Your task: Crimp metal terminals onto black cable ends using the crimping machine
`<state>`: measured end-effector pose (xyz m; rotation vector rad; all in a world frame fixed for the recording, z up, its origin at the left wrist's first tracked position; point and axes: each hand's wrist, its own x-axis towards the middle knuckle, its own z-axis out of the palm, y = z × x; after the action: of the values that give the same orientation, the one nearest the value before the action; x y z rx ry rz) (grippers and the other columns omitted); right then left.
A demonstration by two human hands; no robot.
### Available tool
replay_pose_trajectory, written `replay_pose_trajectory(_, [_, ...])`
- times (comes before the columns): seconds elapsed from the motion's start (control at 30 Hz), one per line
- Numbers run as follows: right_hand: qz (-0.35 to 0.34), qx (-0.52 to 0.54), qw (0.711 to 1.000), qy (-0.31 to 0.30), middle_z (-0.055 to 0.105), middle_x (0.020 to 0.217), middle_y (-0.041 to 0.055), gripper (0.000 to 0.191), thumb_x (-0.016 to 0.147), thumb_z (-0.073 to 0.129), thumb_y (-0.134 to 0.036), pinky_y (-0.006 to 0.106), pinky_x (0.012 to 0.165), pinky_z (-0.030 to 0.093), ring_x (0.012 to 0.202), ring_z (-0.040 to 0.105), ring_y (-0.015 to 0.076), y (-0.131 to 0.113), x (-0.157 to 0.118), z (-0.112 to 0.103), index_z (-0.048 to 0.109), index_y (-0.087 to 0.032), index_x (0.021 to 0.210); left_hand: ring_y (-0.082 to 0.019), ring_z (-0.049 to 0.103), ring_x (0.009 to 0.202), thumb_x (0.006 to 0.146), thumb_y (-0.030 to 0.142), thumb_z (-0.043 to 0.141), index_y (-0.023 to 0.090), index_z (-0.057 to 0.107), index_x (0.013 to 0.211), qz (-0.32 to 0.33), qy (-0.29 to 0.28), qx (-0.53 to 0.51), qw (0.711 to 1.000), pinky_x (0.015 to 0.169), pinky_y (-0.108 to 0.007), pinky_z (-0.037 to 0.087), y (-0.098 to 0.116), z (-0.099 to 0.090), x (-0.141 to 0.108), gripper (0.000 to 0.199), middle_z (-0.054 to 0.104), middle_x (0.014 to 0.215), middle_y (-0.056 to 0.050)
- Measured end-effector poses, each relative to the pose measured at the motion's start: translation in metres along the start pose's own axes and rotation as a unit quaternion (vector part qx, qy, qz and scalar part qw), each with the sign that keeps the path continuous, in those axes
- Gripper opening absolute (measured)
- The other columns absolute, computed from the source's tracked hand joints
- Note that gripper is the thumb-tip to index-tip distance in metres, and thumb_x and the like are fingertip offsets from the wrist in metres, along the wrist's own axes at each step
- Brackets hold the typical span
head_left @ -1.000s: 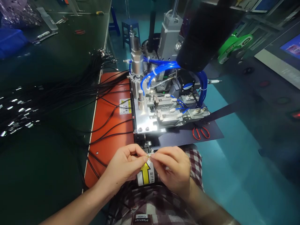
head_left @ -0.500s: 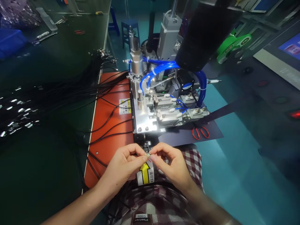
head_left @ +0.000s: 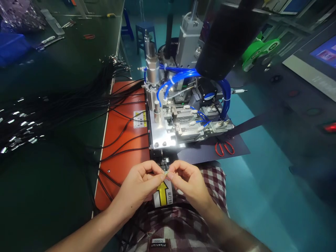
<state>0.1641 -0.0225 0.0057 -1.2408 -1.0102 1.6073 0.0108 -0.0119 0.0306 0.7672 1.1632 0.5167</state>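
Note:
My left hand (head_left: 143, 180) and my right hand (head_left: 187, 180) meet at the front of the machine, low in the middle of the head view. Both are closed in a pinch, thumb against forefinger. Between the fingertips shows a tiny bunch of thin wires (head_left: 166, 173), pale and glinting; their ends are hidden by the fingers. Just beyond the fingertips is a small black fixture (head_left: 165, 161). Under the hands lies a white label with a yellow arrow (head_left: 163, 196).
The metal machine (head_left: 181, 129) with blue air hoses (head_left: 183, 72) stands straight ahead. Black cables (head_left: 123, 151) cross the orange plate (head_left: 126, 134) from a large bundle (head_left: 65, 99) on the dark table. Red-handled scissors (head_left: 224, 149) lie to the right.
The wires between my fingertips show a little more now, and my right fingers have shifted slightly. My left hand stays almost where it was.

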Motion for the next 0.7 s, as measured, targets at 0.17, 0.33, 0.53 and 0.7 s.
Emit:
replay_pose_trajectory(0.17, [-0.001, 0.0, 1.0, 0.007, 0.046, 0.056, -0.0054, 0.011, 0.074, 0.062, -0.022, 0.021, 0.045, 0.03, 0.049, 0.038, 0.0074, 0.0012, -0.0023, 0.0008, 0.056, -0.016, 0.067, -0.005, 0.017, 0.04, 0.08, 0.031, 0.06, 0.019, 0.051, 0.073, 0.001, -0.008, -0.02, 1.0, 0.04, -0.021, 0.014, -0.0012, -0.0013, 0.0003, 0.017, 0.029, 0.041, 0.011])
replay_pose_trajectory(0.33, [0.012, -0.01, 1.0, 0.011, 0.047, 0.055, -0.0051, 0.01, 0.074, 0.061, -0.023, 0.022, 0.047, 0.032, 0.049, 0.04, 0.008, -0.002, -0.0018, 0.0009, 0.057, -0.015, 0.068, -0.005, 0.016, 0.04, 0.08, 0.033, 0.061, 0.019, 0.049, 0.071, -0.009, -0.007, -0.02, 1.0, 0.041, -0.022, 0.014, 0.0019, 0.0002, -0.0004, 0.021, 0.028, 0.041, 0.011])
replay_pose_trajectory(0.53, [0.013, -0.02, 1.0, 0.007, 0.047, 0.054, -0.0052, 0.01, 0.073, 0.062, -0.023, 0.022, 0.047, 0.032, 0.049, 0.041, 0.0085, -0.0047, -0.0002, 0.0004, 0.058, -0.015, 0.069, -0.004, 0.017, 0.04, 0.079, 0.036, 0.062, 0.018, 0.05, 0.071, -0.003, -0.004, -0.009, 1.0, 0.04, -0.021, 0.015, 0.0011, 0.0008, -0.0004, 0.023, 0.029, 0.04, 0.011])
replay_pose_trajectory(0.7, [0.009, -0.022, 1.0, 0.011, 0.046, 0.054, -0.0056, 0.01, 0.073, 0.062, -0.023, 0.022, 0.046, 0.031, 0.048, 0.039, 0.0082, -0.0035, 0.0005, 0.0013, 0.057, -0.016, 0.067, -0.004, 0.018, 0.039, 0.079, 0.036, 0.062, 0.018, 0.05, 0.071, 0.0, 0.002, -0.003, 1.0, 0.04, -0.021, 0.016, 0.0005, 0.0014, 0.0001, 0.023, 0.029, 0.04, 0.011])
